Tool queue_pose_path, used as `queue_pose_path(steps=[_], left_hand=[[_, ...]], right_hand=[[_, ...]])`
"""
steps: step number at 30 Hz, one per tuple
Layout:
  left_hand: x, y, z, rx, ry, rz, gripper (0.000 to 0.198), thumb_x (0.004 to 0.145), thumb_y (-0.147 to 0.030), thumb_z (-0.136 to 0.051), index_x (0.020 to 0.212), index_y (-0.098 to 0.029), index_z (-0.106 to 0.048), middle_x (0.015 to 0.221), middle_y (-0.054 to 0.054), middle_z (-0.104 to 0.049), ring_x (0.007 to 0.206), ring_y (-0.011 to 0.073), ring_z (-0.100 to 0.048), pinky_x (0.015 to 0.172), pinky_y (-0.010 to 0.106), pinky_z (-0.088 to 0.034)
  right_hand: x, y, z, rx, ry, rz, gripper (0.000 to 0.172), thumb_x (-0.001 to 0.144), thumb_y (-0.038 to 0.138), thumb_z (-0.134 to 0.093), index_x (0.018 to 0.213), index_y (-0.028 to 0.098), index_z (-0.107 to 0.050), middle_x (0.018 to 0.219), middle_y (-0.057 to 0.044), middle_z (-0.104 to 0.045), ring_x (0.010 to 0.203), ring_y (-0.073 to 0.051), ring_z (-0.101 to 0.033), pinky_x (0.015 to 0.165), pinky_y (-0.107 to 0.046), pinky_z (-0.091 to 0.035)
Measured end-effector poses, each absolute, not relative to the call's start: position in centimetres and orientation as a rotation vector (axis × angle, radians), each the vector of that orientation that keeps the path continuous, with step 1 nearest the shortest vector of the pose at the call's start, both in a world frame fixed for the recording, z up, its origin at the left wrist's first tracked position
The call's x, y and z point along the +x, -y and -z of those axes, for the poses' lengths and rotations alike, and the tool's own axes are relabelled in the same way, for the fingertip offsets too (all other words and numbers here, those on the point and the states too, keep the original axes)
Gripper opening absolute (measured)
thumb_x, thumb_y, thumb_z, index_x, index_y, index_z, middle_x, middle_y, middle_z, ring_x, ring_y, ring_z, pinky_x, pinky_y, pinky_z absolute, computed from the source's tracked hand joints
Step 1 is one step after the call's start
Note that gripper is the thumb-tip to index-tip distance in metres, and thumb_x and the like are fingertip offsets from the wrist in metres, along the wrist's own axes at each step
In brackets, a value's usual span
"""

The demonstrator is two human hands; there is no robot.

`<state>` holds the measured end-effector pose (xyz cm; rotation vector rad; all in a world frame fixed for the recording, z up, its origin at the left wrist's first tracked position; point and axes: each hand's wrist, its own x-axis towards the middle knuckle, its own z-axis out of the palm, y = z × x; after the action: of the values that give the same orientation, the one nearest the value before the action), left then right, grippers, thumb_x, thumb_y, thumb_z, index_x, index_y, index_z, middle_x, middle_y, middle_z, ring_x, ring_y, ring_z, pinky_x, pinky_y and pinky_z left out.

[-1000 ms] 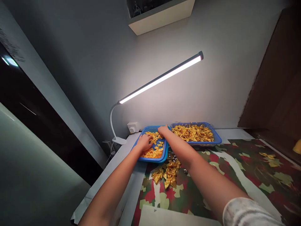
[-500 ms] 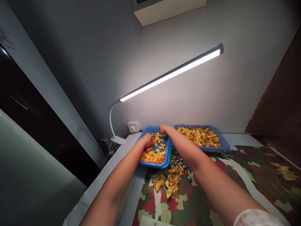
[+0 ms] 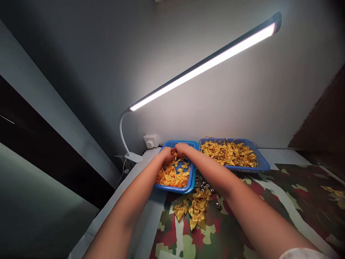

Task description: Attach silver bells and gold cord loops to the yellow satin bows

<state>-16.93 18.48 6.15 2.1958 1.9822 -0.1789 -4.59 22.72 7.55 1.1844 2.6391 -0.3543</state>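
Observation:
Both hands are inside the left blue basket (image 3: pixel 192 176), close together near its far side. My left hand (image 3: pixel 168 154) has its fingers curled around some golden ribbon bows (image 3: pixel 175 156). My right hand (image 3: pixel 181 149) comes in from the right with fingers bent down at the same bows; its fingertips are partly hidden. More golden ribbon bows (image 3: pixel 174 176) cover the near half of the basket, and its blue mesh bottom shows among them.
A second blue basket (image 3: pixel 262 163), heaped with golden bows, stands to the right. Loose bows (image 3: pixel 198 212) and small silver bells (image 3: pixel 205 186) lie on the camouflage-patterned cloth (image 3: pixel 223 233). A lit lamp (image 3: pixel 205 66) reaches over the table from its base (image 3: pixel 134 157).
My right hand has moved left from the basket's far right corner to meet my left hand at the bows. The view has tilted down and shifted slightly.

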Motion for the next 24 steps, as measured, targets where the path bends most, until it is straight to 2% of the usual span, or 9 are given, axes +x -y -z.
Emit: queue_pose_path(steps=[15, 24], left_hand=[[-16.3, -18.0, -6.3, 2.171, -2.03, 0.272, 0.031, 0.092, -0.032, -0.058, 0.12, -0.018, -0.058, 0.122, 0.009, -0.06, 0.104, 0.0227, -0.061, 0.086, 0.042, -0.054], [-15.3, -17.4, -5.3, 2.143, -2.063, 0.224, 0.033, 0.092, -0.032, -0.058, 0.121, -0.017, -0.057, 0.122, 0.01, -0.059, 0.104, 0.0229, -0.061, 0.086, 0.043, -0.054]], right_hand=[[-4.8, -21.2, -6.3, 1.218, -2.528, 0.385, 0.03, 0.093, 0.033, -0.057, 0.118, 0.016, -0.058, 0.119, -0.008, -0.06, 0.102, -0.021, -0.061, 0.086, -0.039, -0.054], [-0.6, -17.2, -11.5, 1.3, -2.9, 0.159, 0.037, 0.093, 0.035, -0.056, 0.124, 0.016, -0.054, 0.123, -0.01, -0.057, 0.107, -0.022, -0.059, 0.09, -0.045, -0.051]])
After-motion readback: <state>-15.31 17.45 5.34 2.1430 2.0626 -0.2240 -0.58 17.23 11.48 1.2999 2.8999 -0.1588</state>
